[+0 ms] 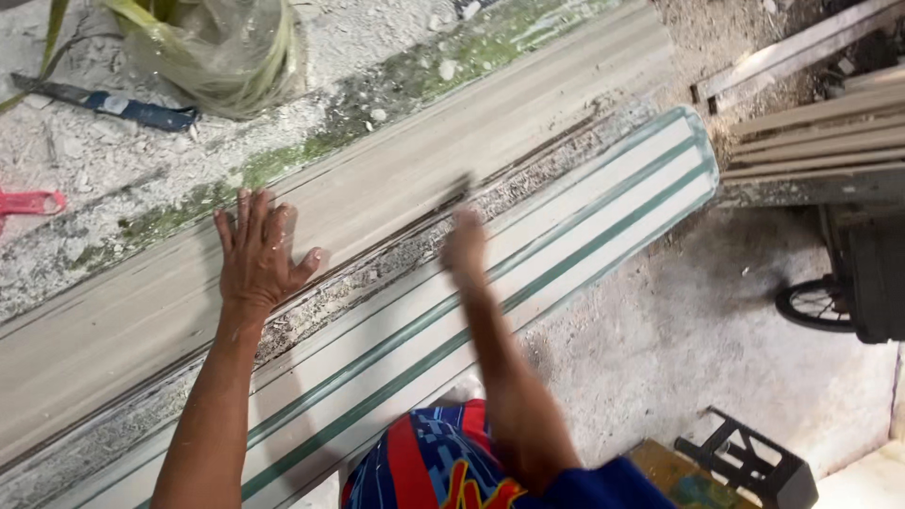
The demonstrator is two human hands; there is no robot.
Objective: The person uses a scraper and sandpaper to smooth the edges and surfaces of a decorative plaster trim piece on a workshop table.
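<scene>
My left hand point(256, 251) lies flat, fingers spread, on a long grey-beige moulding strip point(396, 170) that runs diagonally across a work bench. My right hand point(464, 247) is blurred by motion over the crusted groove between that strip and a white form with green stripes point(566, 226). It seems to hold a thin dark tool point(468, 188), but the blur hides the grip. My red and blue shirt shows at the bottom.
A blue-handled knife point(132, 110) and a clear plastic bag with green leaves point(217, 52) lie on the plaster-strewn surface at top left. A red tool point(28, 203) sits at the left edge. More mouldings point(820, 132), a wheel point(813, 303) and a black stool point(754, 467) are right.
</scene>
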